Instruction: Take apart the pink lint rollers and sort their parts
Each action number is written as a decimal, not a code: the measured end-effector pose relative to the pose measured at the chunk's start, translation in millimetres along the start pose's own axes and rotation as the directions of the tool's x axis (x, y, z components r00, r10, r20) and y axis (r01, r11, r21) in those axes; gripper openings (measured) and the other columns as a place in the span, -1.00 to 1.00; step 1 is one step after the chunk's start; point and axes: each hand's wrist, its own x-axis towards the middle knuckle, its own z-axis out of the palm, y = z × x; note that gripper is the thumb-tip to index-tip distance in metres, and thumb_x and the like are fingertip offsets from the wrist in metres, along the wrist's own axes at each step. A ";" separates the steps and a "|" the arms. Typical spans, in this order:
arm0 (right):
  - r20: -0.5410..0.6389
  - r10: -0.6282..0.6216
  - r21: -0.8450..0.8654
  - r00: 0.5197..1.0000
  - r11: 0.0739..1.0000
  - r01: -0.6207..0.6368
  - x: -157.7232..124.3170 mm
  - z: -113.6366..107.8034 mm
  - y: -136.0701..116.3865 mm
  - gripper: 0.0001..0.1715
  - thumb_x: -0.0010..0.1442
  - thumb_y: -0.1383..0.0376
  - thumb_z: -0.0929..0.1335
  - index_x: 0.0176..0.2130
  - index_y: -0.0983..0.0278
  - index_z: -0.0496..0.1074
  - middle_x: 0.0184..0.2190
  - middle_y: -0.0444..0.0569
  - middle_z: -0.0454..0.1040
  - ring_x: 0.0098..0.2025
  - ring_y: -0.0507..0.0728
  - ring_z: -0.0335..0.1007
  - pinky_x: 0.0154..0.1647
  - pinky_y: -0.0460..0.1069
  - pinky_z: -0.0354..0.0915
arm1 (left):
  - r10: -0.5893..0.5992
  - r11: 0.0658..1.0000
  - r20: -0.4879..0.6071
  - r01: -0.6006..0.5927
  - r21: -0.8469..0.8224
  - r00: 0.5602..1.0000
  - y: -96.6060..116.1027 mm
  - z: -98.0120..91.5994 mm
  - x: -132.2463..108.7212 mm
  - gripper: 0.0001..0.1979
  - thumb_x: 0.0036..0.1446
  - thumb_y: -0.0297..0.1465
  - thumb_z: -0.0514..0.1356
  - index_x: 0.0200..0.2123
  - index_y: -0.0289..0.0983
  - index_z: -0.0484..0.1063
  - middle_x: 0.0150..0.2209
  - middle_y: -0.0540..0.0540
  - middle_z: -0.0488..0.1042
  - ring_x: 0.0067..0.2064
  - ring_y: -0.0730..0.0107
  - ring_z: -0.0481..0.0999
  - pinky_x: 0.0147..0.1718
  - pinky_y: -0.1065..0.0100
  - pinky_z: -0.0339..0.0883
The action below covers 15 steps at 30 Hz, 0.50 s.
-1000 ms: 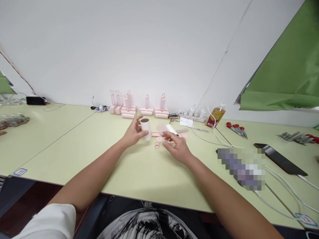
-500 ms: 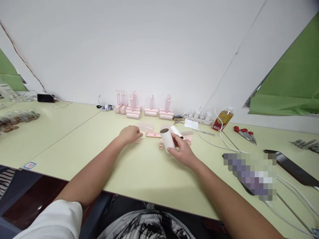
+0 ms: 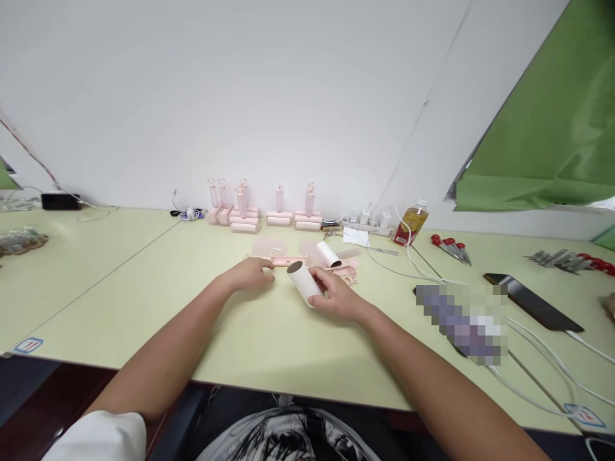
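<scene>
My right hand (image 3: 339, 296) is wrapped round a white adhesive paper roll (image 3: 304, 285) with a brown cardboard core, held tilted just above the table. My left hand (image 3: 247, 275) is low over the table, left of the roll, its fingers curled with the palm side hidden; whatever it may hold is out of sight. Just beyond it lies a long pink plastic holder (image 3: 288, 261). A second white roll (image 3: 328, 254) lies behind my right hand, near pink plastic handle parts (image 3: 346, 273). A clear pinkish cover (image 3: 269, 247) rests behind the left hand.
Several assembled pink lint rollers (image 3: 244, 224) line the wall. To their right are a power strip (image 3: 368, 225), white paper (image 3: 355, 236), a drink bottle (image 3: 411, 223) and red-handled tools (image 3: 451, 248). A black phone (image 3: 533, 301) and white cables (image 3: 542, 352) lie at right.
My left hand has come down and nearer, now covering the spot where a small round pink part lay. The roll in my right hand has tilted further left. The view has swung right.
</scene>
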 end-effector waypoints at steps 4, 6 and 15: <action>0.032 -0.001 0.040 0.999 0.999 0.000 0.2 1.0 1.6 -0.45 0.03 0.33 0.37 0.05 0.24 0.33 -0.10 -0.03 0.42 -0.14 0.15 0.35 -0.20 0.00 0.27 | 0.074 0.963 0.091 -0.047 -0.265 0.993 4.6 -2.7 -5.1 -0.62 0.03 -0.11 0.17 -0.16 -0.20 0.53 -0.48 -0.01 0.43 -0.52 0.38 0.37 -0.53 0.39 0.17; 0.040 -0.005 0.051 0.999 0.999 0.003 0.3 2.2 0.1 -0.44 0.03 0.33 0.37 0.06 0.24 0.32 -0.10 -0.03 0.43 -0.13 0.15 0.35 -0.19 -0.01 0.27 | 0.087 0.954 0.110 -0.051 -0.295 0.990 5.2 -3.2 -6.2 -0.65 0.02 -0.09 0.18 -0.25 -0.22 0.49 -0.50 0.01 0.38 -0.56 0.43 0.31 -0.56 0.39 0.15; 0.105 0.021 -0.015 0.994 1.000 -0.020 2.0 0.8 -3.5 -0.52 0.03 0.29 0.40 -0.01 0.23 0.36 -0.20 -0.06 0.44 -0.22 0.13 0.37 -0.29 -0.03 0.27 | 0.022 0.989 0.095 -0.008 -0.145 0.995 -1.2 -2.5 1.1 -0.71 -0.08 -0.15 0.26 -0.52 -0.22 0.28 -0.54 0.03 0.36 -0.55 0.46 0.27 -0.57 0.42 0.12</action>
